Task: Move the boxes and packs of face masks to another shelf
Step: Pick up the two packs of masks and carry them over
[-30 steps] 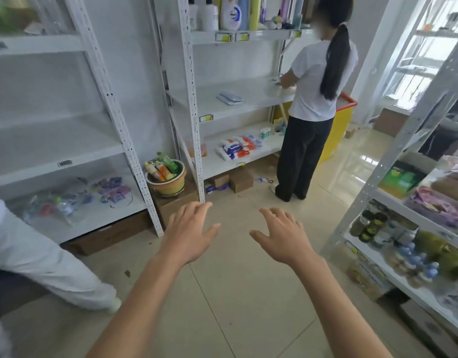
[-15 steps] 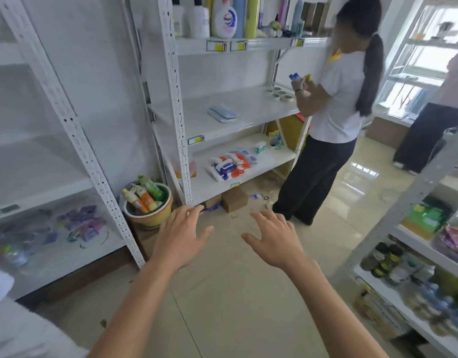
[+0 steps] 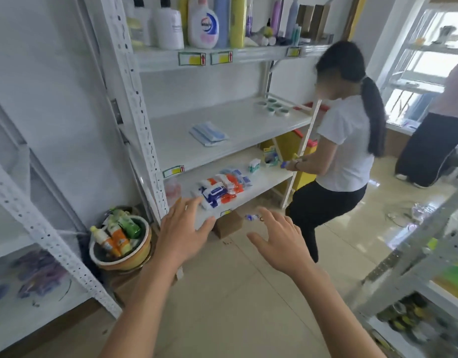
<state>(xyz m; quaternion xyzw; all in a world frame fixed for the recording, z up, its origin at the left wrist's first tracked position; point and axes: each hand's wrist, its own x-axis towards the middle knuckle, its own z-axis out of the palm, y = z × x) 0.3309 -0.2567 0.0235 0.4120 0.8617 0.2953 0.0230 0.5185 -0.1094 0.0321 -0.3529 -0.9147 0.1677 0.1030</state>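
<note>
White shelving filled the room ahead — the pack of face masks (image 3: 209, 133) lay on the middle shelf (image 3: 248, 125), and my left hand (image 3: 182, 232) and right hand (image 3: 279, 241), both spread and empty, needed to rise to it.

You look from your single head-worn wide-angle view forward and down, standing close to the white shelf unit (image 3: 230, 125), its front edge just past your outstretched left hand (image 3: 181, 233) and right hand (image 3: 279, 241).
</note>
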